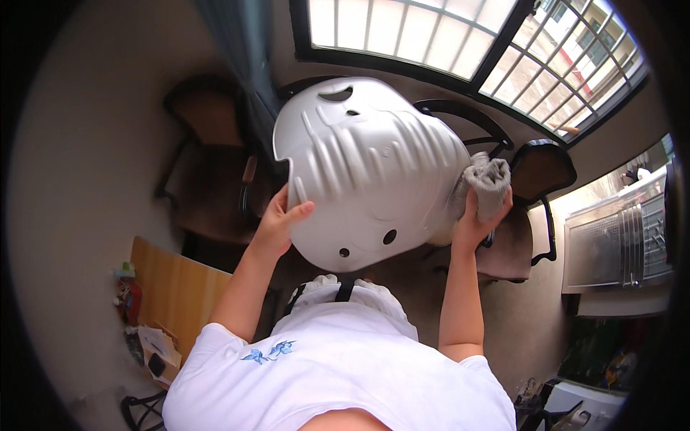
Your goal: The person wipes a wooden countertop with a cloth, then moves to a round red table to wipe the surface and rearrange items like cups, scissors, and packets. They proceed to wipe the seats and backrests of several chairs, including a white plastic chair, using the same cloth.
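Observation:
A large silver panel [374, 165] with pressed ribs, rounded corners and several holes is held up in front of me, tilted. At its left edge my left hand [277, 221] is closed, thumb on the face and fingers behind. My right hand [483, 219] is closed around a bunched grey cloth [490, 185] beside the panel's right edge. The cloth touches or nearly touches that edge. Whether some right-hand fingers also support the panel cannot be seen.
Dark chairs with brown seats stand left [212, 179] and right [507, 244], behind the panel. A wooden table [176, 284] with papers is at lower left. A barred window [402, 32] and a blue-grey curtain [241, 50] are at the far side. A metal-fronted unit [611, 241] stands right.

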{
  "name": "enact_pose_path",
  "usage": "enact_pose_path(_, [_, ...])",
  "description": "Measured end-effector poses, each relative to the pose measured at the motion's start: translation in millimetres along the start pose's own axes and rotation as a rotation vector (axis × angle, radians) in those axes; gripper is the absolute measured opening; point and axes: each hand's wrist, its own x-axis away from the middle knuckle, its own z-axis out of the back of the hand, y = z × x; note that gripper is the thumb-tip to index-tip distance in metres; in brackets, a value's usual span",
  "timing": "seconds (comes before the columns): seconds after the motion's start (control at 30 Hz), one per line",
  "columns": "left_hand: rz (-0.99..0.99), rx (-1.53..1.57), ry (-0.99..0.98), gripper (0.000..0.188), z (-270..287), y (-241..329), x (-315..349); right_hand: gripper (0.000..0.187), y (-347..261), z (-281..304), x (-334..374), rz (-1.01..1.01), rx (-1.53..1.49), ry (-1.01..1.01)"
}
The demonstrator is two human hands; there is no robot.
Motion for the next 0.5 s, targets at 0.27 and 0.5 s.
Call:
enact_pose_path(0.27, [-0.054,-0.208,-0.241,0.048,-42,2,7,0.053,-42,-22,10,0.495,0.133,-0.284])
enact_pose_path(0.5, [-0.176,-0.428,-0.232,0.030,-65,8,11,0.049,-75,-46,-41,-0.041,-0.081,-0.382])
